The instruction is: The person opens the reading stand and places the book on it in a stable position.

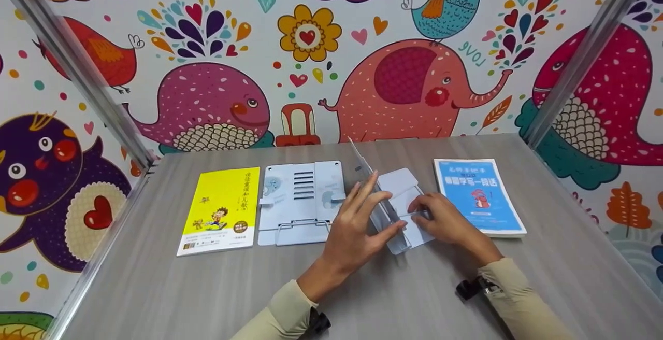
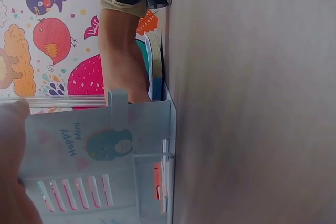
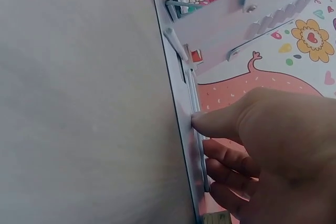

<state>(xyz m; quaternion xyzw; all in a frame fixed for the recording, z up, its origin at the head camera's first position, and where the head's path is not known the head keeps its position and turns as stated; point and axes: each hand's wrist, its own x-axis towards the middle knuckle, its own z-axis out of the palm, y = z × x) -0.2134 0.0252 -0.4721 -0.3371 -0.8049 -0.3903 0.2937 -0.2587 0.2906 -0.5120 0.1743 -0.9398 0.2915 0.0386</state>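
Note:
A pale book stand (image 1: 398, 182) is unfolded on the table, its slotted panel raised at a steep tilt over a flat base. With my left hand (image 1: 352, 231) I hold the raised panel, fingers and thumb at its upper edge. The left wrist view shows the panel's face (image 2: 68, 166), with slots, a printed animal and a side clip. My right hand (image 1: 440, 218) pinches at the base on the stand's right side. Seen from the right wrist, the thumb (image 3: 215, 121) and curled fingertips meet a thin bar along the base plate (image 3: 181, 98); a notched support arm (image 3: 278, 17) rises behind.
A second, similar stand (image 1: 304, 208) lies flat to the left, its wire holder at the near edge. Beyond it is a yellow book (image 1: 220, 210). A blue book (image 1: 479, 195) lies right of my right hand. A patterned wall (image 1: 311, 81) stands behind the table.

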